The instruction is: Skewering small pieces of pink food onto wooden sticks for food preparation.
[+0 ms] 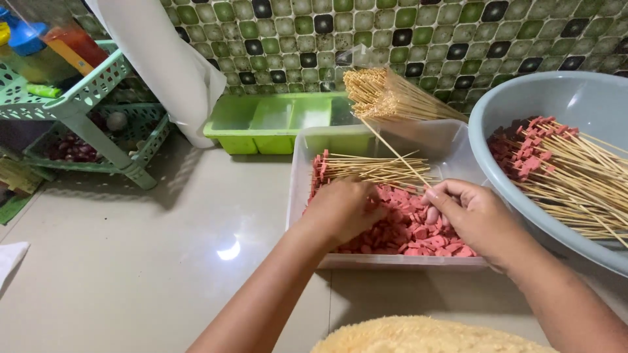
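You sat on a pale tiled floor [163,248] with a wall of green and black tiles [392,33] in front of you. A big grey bowl [523,98] stood at your right, and it was full of finished skewers [562,170], each a thin stick with pink pieces at its tip. A clear plastic tub [392,261] sat in the middle, just beside the bowl. In it lay a heap of pink sausage slices [405,229], and a small pile of loaded sticks [373,168] rested across its far end. Behind the tub stood a green tray [275,124] and a bundle of bare bamboo sticks [386,95]. A mint green rack [85,111] stood far off at your left. Something yellow and fluffy [425,336] lay close to you at the bottom. Your left hand [343,209] was down in the slices with its fingers curled under, and I could not tell if it held a piece. Your right hand [474,216] was pinched shut on one bamboo stick [392,151], which slanted up and away over the tub. It looked like you were in the middle of putting slices on that stick. I think the next move called for a slice to be held flat and still, and for the sharp tip to go through its middle, away from your fingers.
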